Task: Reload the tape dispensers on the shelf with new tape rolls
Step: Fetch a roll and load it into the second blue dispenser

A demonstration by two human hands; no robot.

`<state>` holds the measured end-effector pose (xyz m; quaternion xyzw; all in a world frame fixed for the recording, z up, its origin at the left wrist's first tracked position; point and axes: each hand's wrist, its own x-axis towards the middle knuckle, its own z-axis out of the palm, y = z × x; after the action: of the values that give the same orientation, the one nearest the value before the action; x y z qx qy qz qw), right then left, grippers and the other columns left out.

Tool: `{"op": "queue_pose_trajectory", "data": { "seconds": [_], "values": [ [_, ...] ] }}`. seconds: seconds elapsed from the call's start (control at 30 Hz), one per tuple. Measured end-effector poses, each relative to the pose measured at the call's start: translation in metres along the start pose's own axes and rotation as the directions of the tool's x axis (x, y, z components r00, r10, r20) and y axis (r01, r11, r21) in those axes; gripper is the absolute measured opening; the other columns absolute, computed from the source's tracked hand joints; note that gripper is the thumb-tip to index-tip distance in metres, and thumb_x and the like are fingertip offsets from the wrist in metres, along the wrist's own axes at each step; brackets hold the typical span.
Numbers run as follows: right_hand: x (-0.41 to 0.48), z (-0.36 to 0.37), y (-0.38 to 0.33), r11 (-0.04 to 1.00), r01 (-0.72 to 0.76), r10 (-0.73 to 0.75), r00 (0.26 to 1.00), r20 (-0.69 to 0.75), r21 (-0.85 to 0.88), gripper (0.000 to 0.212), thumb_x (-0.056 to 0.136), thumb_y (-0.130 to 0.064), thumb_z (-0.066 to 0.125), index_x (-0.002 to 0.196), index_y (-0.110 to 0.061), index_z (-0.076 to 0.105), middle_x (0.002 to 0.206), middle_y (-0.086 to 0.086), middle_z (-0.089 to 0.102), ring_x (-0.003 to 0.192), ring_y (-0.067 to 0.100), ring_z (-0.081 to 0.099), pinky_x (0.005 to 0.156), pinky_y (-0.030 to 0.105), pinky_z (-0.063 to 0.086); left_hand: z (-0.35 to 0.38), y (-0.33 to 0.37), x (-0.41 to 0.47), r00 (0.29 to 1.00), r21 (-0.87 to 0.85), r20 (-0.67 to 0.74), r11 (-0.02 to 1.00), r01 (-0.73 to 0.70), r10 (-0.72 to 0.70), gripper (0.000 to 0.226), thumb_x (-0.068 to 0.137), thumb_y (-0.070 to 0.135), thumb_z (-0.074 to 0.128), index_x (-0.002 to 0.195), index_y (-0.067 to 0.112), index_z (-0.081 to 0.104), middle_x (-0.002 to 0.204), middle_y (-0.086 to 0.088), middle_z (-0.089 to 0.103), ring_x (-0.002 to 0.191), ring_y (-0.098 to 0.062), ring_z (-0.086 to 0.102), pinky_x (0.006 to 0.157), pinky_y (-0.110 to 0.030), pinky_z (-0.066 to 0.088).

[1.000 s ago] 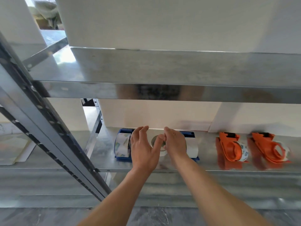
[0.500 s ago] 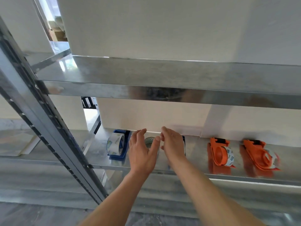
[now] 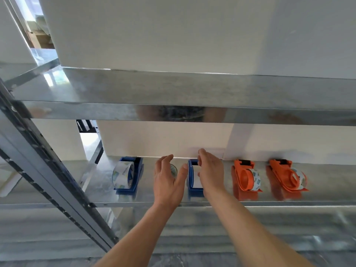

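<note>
The lower shelf (image 3: 327,180) carries four tape dispensers in a row. By my reading the job is mostly done. The left blue dispenser (image 3: 137,174) holds a full printed roll. Both orange dispensers, the nearer one (image 3: 243,177) and the far-right one (image 3: 283,174), each hold a roll too. Only the second blue dispenser (image 3: 190,182) looks unfinished: something pale sits in it, but I cannot tell whether it is a roll or a bare core. A loose tape roll (image 3: 174,170) stands just to its left, so seating that roll seems to be what is left.

The rack is galvanised sheet steel, mottled and shiny. Its upper shelf (image 3: 173,89) has a folded front lip that mirrors the scene, and a perforated upright (image 3: 48,180) slants across the left. A large matte white box (image 3: 173,31) sits on top. The dispensers are smooth moulded plastic, wedge-shaped with a round hub, and the orange ones have dark cutter heads. The tape is glossy and clear over a printed liner.

The left hand (image 3: 166,184) arches about the loose roll, its grip apart with fingers and thumb spread, and contact is unclear. The right hand (image 3: 211,172) curls its fingers over the head of the second blue dispenser. I cannot tell whether that grip is clamped on it.
</note>
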<state>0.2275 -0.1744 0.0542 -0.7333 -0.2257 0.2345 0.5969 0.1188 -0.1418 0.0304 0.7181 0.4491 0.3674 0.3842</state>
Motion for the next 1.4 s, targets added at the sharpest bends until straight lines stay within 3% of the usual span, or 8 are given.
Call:
{"op": "queue_pose_trajectory", "data": {
  "seconds": [0.1, 0.5, 0.67, 0.77, 0.93, 1.1, 1.2, 1.4],
  "values": [
    [0.002, -0.011, 0.001, 1.0, -0.011, 0.011, 0.998, -0.066, 0.003, 0.045, 0.101, -0.028, 0.048, 0.056, -0.031, 0.045, 0.053, -0.015, 0.049, 0.062, 0.008, 0.046, 0.068, 0.032, 0.042, 0.008, -0.004, 0.002, 0.999, -0.027, 0.038, 1.0, -0.004, 0.005, 0.075, 0.083, 0.071, 0.041, 0.139, 0.022, 0.046, 0.141, 0.008, 0.039, 0.122, -0.016, 0.048, 0.1, -0.042, 0.049],
    [0.018, -0.051, 0.024, 0.998, -0.055, 0.052, 0.994, -0.091, -0.028, 0.037, 0.103, -0.021, 0.046, 0.066, -0.017, 0.051, 0.069, -0.003, 0.053, 0.068, 0.013, 0.048, 0.062, 0.027, 0.037, 0.046, -0.007, -0.001, 0.992, -0.024, 0.093, 0.996, 0.082, -0.08, 0.049, 0.099, 0.043, 0.049, 0.142, 0.021, 0.042, 0.145, 0.001, 0.037, 0.12, -0.012, 0.044, 0.097, -0.03, 0.039],
    [0.042, -0.064, 0.042, 0.975, -0.103, 0.115, 0.992, 0.051, -0.196, 0.032, 0.106, -0.02, 0.041, 0.119, -0.004, 0.066, 0.109, 0.006, 0.065, 0.099, 0.018, 0.057, 0.086, 0.023, 0.037, 0.063, -0.011, 0.002, 0.983, -0.008, 0.062, 0.985, 0.174, -0.173, 0.046, 0.102, 0.04, 0.045, 0.143, 0.019, 0.042, 0.143, -0.004, 0.04, 0.119, -0.017, 0.049, 0.102, -0.038, 0.044],
    [0.056, -0.068, 0.054, 0.954, -0.108, 0.154, 0.977, 0.148, -0.281, 0.035, 0.106, -0.022, 0.041, 0.128, -0.004, 0.063, 0.13, 0.012, 0.063, 0.119, 0.027, 0.057, 0.096, 0.025, 0.039, 0.074, -0.011, 0.003, 0.97, -0.006, 0.043, 0.97, 0.241, -0.241, 0.047, 0.103, 0.038, 0.044, 0.144, 0.015, 0.043, 0.142, -0.007, 0.045, 0.121, -0.021, 0.053, 0.105, -0.042, 0.045],
    [0.064, -0.065, 0.065, 0.953, -0.164, 0.219, 0.954, 0.207, -0.254, 0.032, 0.102, -0.03, 0.05, 0.109, -0.004, 0.067, 0.102, 0.008, 0.066, 0.095, 0.024, 0.059, 0.093, 0.04, 0.045, 0.087, -0.009, 0.009, 0.918, 0.009, 0.027, 0.919, 0.395, -0.395, 0.044, 0.105, 0.029, 0.041, 0.142, 0.007, 0.048, 0.138, -0.011, 0.054, 0.128, -0.026, 0.05, 0.107, -0.037, 0.038],
    [0.07, -0.062, 0.079, 0.942, -0.177, 0.263, 0.917, 0.299, -0.285, 0.022, 0.1, -0.036, 0.053, 0.089, -0.02, 0.063, 0.093, 0.001, 0.063, 0.083, 0.012, 0.056, 0.086, 0.037, 0.046, 0.097, -0.018, 0.011, 0.888, -0.065, 0.073, 0.886, 0.459, -0.454, 0.031, 0.102, 0.016, 0.04, 0.082, 0.001, 0.058, 0.077, -0.01, 0.054, 0.077, -0.024, 0.049, 0.071, -0.041, 0.043],
    [0.071, -0.057, 0.081, 0.938, -0.189, 0.282, 0.903, 0.323, -0.291, 0.027, 0.1, -0.034, 0.053, 0.092, -0.012, 0.067, 0.093, 0.007, 0.066, 0.084, 0.02, 0.059, 0.08, 0.038, 0.048, 0.101, -0.024, 0.014, 0.858, -0.107, 0.12, 0.853, 0.511, -0.499, 0.034, 0.101, 0.016, 0.041, 0.089, -0.008, 0.061, 0.078, -0.011, 0.056, 0.075, -0.022, 0.05, 0.071, -0.037, 0.042],
    [0.075, -0.047, 0.086, 0.931, -0.265, 0.338, 0.885, 0.319, -0.253, 0.031, 0.098, -0.03, 0.056, 0.079, -0.008, 0.065, 0.069, -0.001, 0.053, 0.067, 0.017, 0.048, 0.065, 0.032, 0.039, 0.107, -0.035, 0.024, 0.804, -0.142, 0.203, 0.796, 0.588, -0.558, 0.027, 0.101, 0.019, 0.042, 0.081, 0.008, 0.059, 0.077, -0.01, 0.052, 0.074, -0.023, 0.048, 0.07, -0.038, 0.042]
  ]
}}
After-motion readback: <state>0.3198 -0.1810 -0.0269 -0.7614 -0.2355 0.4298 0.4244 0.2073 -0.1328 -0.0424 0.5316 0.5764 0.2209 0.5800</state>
